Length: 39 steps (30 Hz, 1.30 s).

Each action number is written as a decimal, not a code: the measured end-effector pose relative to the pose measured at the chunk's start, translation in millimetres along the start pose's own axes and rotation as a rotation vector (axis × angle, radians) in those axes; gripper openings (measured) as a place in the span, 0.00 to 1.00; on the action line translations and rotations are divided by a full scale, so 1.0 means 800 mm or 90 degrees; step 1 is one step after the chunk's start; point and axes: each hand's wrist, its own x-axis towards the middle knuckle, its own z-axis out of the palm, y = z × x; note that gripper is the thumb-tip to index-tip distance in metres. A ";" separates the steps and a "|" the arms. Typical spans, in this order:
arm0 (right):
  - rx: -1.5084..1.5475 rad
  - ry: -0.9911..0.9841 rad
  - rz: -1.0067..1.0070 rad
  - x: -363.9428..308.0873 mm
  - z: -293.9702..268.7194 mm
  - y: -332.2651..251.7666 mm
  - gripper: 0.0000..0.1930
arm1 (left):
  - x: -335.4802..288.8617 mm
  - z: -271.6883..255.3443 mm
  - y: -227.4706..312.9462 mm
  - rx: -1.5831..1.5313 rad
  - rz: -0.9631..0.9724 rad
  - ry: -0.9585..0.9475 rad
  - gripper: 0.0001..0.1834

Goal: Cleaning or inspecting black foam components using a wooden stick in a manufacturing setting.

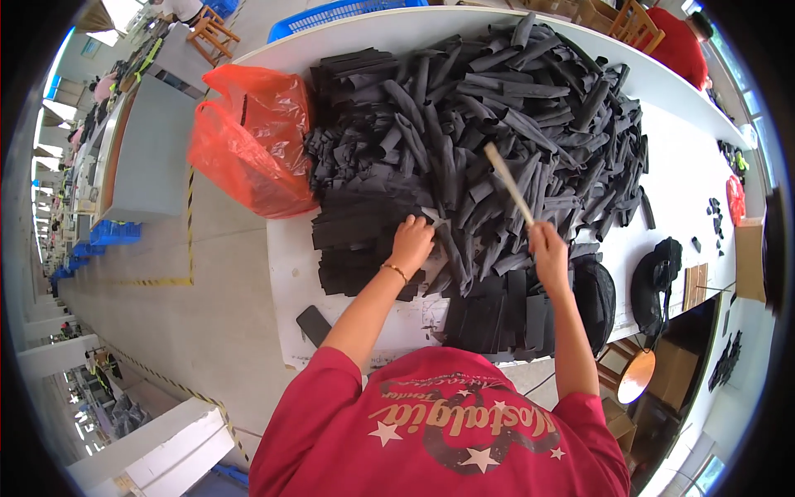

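My right hand (pixel 548 253) is closed around the lower end of a pale wooden stick (pixel 509 184), which slants up and left over a large heap of curled black fabric pieces (pixel 530 108). To the left, my left hand (pixel 413 243) rests at the heap's near edge with fingers bent on a black fabric piece (pixel 424 217); its fingertips are partly hidden. Flat stacks of black pieces (pixel 352 219) lie left of that hand. More flat black strips (pixel 497 316) are laid close to my body, below the stick.
A red plastic bag (pixel 252 141) sits at the table's left edge. A dark phone (pixel 313 325) lies near my left forearm. Black mesh bags (pixel 654 286) are on the right of the white table (pixel 675 178). A raised board (pixel 687 87) borders the far side; a blue basket (pixel 348 16) stands beyond.
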 end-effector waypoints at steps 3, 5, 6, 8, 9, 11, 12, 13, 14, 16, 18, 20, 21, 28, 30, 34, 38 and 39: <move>-0.082 -0.040 0.023 -0.035 -0.009 0.015 0.10 | 0.000 0.007 -0.023 0.096 0.043 -0.196 0.03; -0.129 -0.062 0.025 -0.048 -0.017 0.018 0.09 | 0.000 -0.002 -0.027 0.012 0.070 -0.156 0.03; -0.182 -0.079 -0.031 -0.054 -0.023 0.013 0.09 | 0.001 -0.009 -0.026 -0.034 0.066 -0.121 0.03; -0.265 -0.123 -0.109 -0.061 -0.032 0.003 0.09 | 0.003 -0.034 -0.015 -0.095 0.059 -0.068 0.03; -0.263 -0.122 -0.110 -0.062 -0.032 0.001 0.09 | 0.004 -0.046 -0.009 -0.158 0.050 -0.009 0.04; -0.297 -0.146 -0.173 -0.065 -0.033 -0.002 0.09 | 0.006 -0.062 -0.002 -0.176 0.041 -0.021 0.04; -0.296 -0.145 -0.178 -0.064 -0.033 -0.001 0.09 | 0.006 -0.068 0.001 -0.194 0.053 -0.020 0.04; -0.313 -0.155 -0.212 -0.064 -0.032 0.002 0.08 | 0.006 -0.073 0.005 -0.212 0.065 -0.018 0.04; -0.330 -0.166 -0.247 -0.064 -0.030 0.004 0.08 | 0.004 -0.077 0.007 -0.208 0.065 -0.014 0.04; -0.319 -0.168 -0.262 -0.067 -0.022 0.001 0.08 | 0.001 -0.084 0.015 -0.203 0.065 -0.003 0.03; -0.308 -0.172 -0.277 -0.071 -0.013 -0.005 0.07 | -0.002 -0.089 0.027 -0.188 0.078 0.015 0.03; -0.315 -0.182 -0.277 -0.077 -0.006 -0.012 0.07 | -0.004 -0.090 0.041 -0.174 0.080 0.029 0.02; -0.315 -0.180 -0.282 -0.079 0.000 -0.014 0.07 | -0.005 -0.090 0.047 -0.172 0.081 0.034 0.02; -0.002 -0.149 -0.096 -0.105 0.071 -0.015 0.13 | -0.029 -0.125 0.145 -0.192 0.129 0.200 0.04; 0.083 -0.168 -0.018 -0.119 0.085 -0.017 0.13 | -0.047 -0.133 0.137 -0.338 -0.076 0.435 0.20; 0.114 -0.182 -0.091 -0.140 0.124 -0.031 0.13 | -0.080 -0.079 0.089 -1.335 -0.441 0.241 0.18; -0.033 -0.025 -0.192 -0.161 0.154 -0.049 0.10 | -0.069 -0.083 0.115 -1.399 -0.515 0.326 0.13; -0.035 -0.027 -0.198 -0.166 0.154 -0.046 0.10 | -0.066 -0.089 0.117 -1.370 -0.540 0.345 0.13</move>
